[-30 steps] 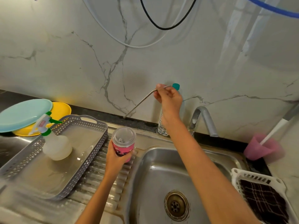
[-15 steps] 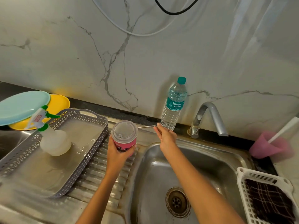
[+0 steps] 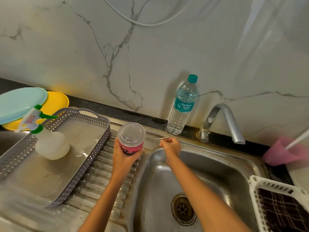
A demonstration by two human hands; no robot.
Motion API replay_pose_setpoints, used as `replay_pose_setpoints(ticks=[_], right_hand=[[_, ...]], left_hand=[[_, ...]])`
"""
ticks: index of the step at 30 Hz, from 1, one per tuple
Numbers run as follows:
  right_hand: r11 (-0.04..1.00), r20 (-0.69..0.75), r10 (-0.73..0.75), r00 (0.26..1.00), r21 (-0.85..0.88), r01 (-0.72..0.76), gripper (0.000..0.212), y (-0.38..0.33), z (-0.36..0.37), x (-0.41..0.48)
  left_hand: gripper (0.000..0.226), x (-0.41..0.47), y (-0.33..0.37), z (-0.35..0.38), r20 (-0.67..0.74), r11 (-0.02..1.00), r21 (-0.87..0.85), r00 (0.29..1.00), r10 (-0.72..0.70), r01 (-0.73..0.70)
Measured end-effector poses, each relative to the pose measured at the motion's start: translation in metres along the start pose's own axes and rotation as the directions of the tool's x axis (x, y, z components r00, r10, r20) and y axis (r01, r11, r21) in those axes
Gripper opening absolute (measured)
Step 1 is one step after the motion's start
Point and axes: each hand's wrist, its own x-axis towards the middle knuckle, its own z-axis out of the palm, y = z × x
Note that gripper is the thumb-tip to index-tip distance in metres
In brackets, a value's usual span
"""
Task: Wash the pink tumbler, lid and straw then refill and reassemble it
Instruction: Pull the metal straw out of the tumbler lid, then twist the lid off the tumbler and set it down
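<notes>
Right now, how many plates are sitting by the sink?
2. A light blue plate lies on top of a yellow plate, at the far left behind the grey tray. More could be hidden underneath.

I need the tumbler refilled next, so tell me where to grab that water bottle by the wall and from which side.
Grip the water bottle around its ribbed lower body, below the label, coming from the front with the right hand. It stands upright against the wall, so the back is blocked, and the tap crowds its right side. The right hand would probably need to put the metal straw down first.
</notes>
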Motion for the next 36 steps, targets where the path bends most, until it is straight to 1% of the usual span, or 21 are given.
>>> replay_pose_setpoints(ticks=[5,7,10,11,16,20,22,24,25,26,27,28,29,30,31,32,33,34,35,36], right_hand=[[0.988,0.016,-0.066,0.998,-0.136,0.067,0.019,0.004,0.004,0.005],[0.986,0.027,-0.081,0.996,-0.142,0.084,0.018,0.005,0.004,0.007],[0.989,0.047,-0.104,0.993,-0.103,0.108,0.008,0.008,0.002,0.007],[0.99,0.053,-0.104,0.993,-0.093,0.109,0.008,0.009,0.001,0.005],[0.994,0.083,-0.063,0.995,-0.079,0.069,0.031,0.011,0.001,-0.007],[0.995,0.074,-0.049,0.996,-0.079,0.054,0.04,0.006,-0.001,-0.013],[0.994,0.059,-0.068,0.996,-0.08,0.073,0.033,-0.001,-0.003,-0.018],[0.984,0.088,-0.15,0.985,-0.08,0.157,0.018,-0.015,-0.008,-0.029],[0.97,0.131,-0.221,0.966,-0.071,0.232,0.012,-0.023,-0.011,-0.038],[0.946,0.197,-0.302,0.933,-0.055,0.318,0.012,-0.032,-0.016,-0.048],[0.913,0.286,-0.375,0.882,-0.048,0.404,0.017,-0.042,-0.02,-0.058],[0.876,0.398,-0.426,0.813,-0.043,0.48,0.027,-0.052,-0.026,-0.07],[0.834,0.509,-0.446,0.736,-0.061,0.548,0.042,-0.062,-0.03,-0.08],[0.778,0.605,-0.443,0.662,-0.109,0.619,0.059,-0.069,-0.034,-0.089],[0.696,0.675,-0.435,0.596,-0.167,0.698,0.073,-0.075,-0.038,-0.096],[0.6,0.719,-0.436,0.541,-0.216,0.77,0.083,-0.078,-0.04,-0.101],[0.51,0.737,-0.453,0.501,-0.247,0.824,0.089,-0.079,-0.043,-0.104],[0.446,0.739,-0.479,0.474,-0.261,0.856,0.09,-0.079,-0.045,-0.107],[0.41,0.727,-0.508,0.461,-0.267,0.872,0.089,-0.078,-0.046,-0.109],[0.396,0.707,-0.539,0.457,-0.266,0.879,0.085,-0.077,-0.048,-0.112]], left_hand=[[0.093,0.003,-0.002,-0.001,0.003,1.0,0.001,1.0,-0.009,0.009],[0.092,0.004,-0.003,-0.001,-0.001,1.0,0.007,1.0,-0.019,0.019],[0.091,0.003,-0.003,0.0,-0.005,1.0,0.018,1.0,-0.024,0.024],[0.09,0.003,-0.002,0.0,-0.006,1.0,0.015,1.0,-0.021,0.021],[0.09,0.0,0.001,0.004,-0.001,1.0,-0.004,1.0,-0.004,0.004],[0.091,-0.003,0.004,0.004,0.008,1.0,-0.024,1.0,-0.002,0.002],[0.093,-0.004,0.005,0.003,0.013,1.0,-0.029,1.0,-0.001,0.001],[0.094,-0.004,0.004,0.002,0.022,1.0,-0.019,1.0,-0.002,0.002],[0.094,-0.005,0.004,0.002,0.031,1.0,-0.012,1.0,-0.003,0.003],[0.094,-0.007,0.005,0.001,0.042,1.0,-0.004,0.999,0.005,-0.005],[0.093,-0.009,0.006,0.002,0.058,1.0,0.005,0.998,0.012,-0.012],[0.093,-0.011,0.007,0.002,0.078,1.0,0.017,0.997,0.022,-0.024],[0.092,-0.012,0.007,0.003,0.096,0.999,0.027,0.995,0.033,-0.035],[0.09,-0.014,0.009,0.004,0.113,0.998,0.04,0.993,0.043,-0.048],[0.086,-0.016,0.011,0.006,0.133,0.997,0.049,0.99,0.057,-0.064],[0.081,-0.017,0.012,0.008,0.158,0.995,0.058,0.985,0.07,-0.08],[0.08,-0.018,0.012,0.01,0.186,0.994,0.056,0.979,0.084,-0.096],[0.08,-0.02,0.012,0.012,0.21,0.993,0.054,0.973,0.093,-0.106],[0.081,-0.023,0.015,0.014,0.226,0.994,0.049,0.97,0.088,-0.101],[0.081,-0.027,0.017,0.015,0.241,0.994,0.049,0.967,0.083,-0.097]])
